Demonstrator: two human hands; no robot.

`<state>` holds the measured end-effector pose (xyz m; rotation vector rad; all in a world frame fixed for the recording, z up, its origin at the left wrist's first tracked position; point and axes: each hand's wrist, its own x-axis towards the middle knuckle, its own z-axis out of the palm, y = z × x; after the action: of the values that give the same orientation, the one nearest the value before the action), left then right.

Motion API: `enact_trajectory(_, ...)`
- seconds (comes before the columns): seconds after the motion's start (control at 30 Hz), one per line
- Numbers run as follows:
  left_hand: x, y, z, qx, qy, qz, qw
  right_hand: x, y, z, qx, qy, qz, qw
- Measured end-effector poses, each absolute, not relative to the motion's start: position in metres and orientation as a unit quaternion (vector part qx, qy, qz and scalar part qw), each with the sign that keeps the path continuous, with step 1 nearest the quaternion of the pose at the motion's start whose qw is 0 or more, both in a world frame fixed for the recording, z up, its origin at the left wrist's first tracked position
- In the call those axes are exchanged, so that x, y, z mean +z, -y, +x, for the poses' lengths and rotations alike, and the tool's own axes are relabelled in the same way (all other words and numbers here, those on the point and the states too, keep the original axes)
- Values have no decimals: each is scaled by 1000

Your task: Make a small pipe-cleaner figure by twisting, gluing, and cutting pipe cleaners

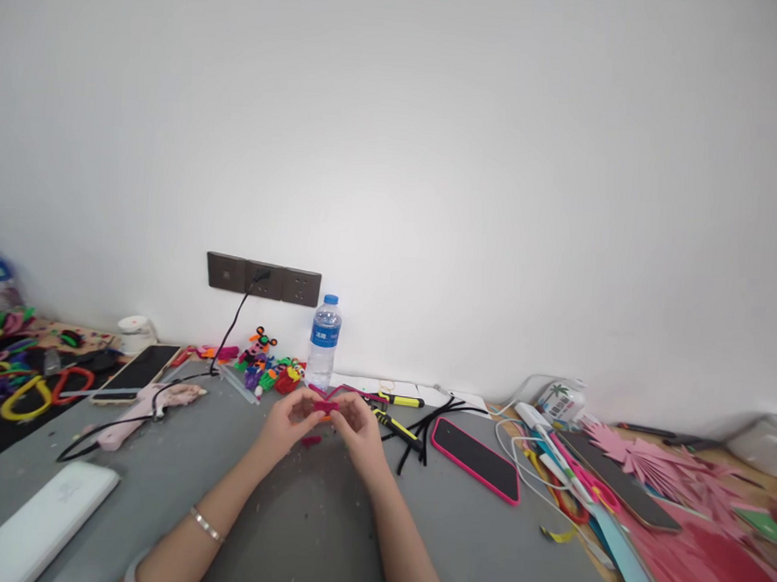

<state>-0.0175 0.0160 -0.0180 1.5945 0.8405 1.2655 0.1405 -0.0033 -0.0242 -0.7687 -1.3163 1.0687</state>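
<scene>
Both hands meet over the grey mat [309, 514] near the middle of the desk. My left hand [286, 423] and my right hand [358, 428] each pinch an end of a small magenta pipe-cleaner piece [325, 405] held between them. A second short magenta scrap [311, 441] lies on the mat just below the hands. A bracelet sits on my left wrist.
A water bottle [323, 341] and small colourful figures [266, 367] stand by the wall sockets. A pink-cased phone [476, 459], black pipe cleaners [428, 423] and yellow-black tools [394, 426] lie right. A pink glue gun [144, 409] and white power bank [36, 520] lie left; pink paper [691, 511] far right.
</scene>
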Motion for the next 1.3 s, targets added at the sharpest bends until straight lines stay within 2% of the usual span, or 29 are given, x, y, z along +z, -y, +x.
enact_trajectory(0.7,-11,-11,-17,508,-328,624,495,-22,3,141,528,513,-320,596)
enact_trajectory(1.3,-7,-11,-19,508,-363,617,479,-22,4,140,536,500,-338,591)
